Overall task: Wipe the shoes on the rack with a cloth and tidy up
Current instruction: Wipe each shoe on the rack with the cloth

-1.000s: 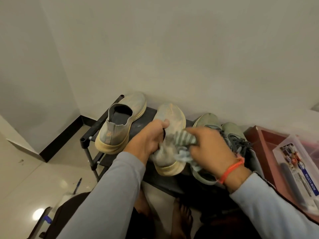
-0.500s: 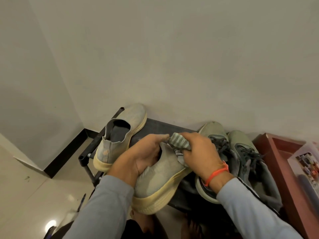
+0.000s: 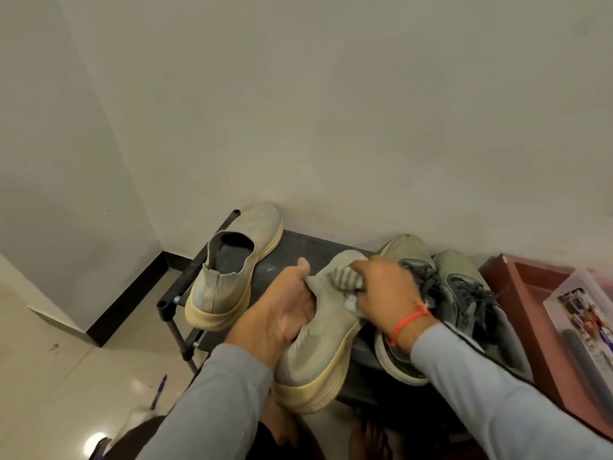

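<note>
Head view, left to right. Slip-on shoe (image 3: pixel 232 267) stands on the rack (image 3: pixel 298 247) at 9 o'clock from the hands, toe toward the wall at about 1 o'clock, heel nearest the viewer. Left hand (image 3: pixel 282 313) grips the held shoe (image 3: pixel 318 333) at its collar, thumb over the upper, probably to steady it against rubbing. Held shoe is raised off the shelf and rolled onto its side; long axis runs from heel at 7 o'clock to toe at 1 o'clock. Right hand (image 3: pixel 384 287) pinches a bunched striped cloth (image 3: pixel 346 280) against the toe area. Laced sneakers (image 3: pixel 464 293), 2 in number, sit at 3 o'clock, toes to the wall
</note>
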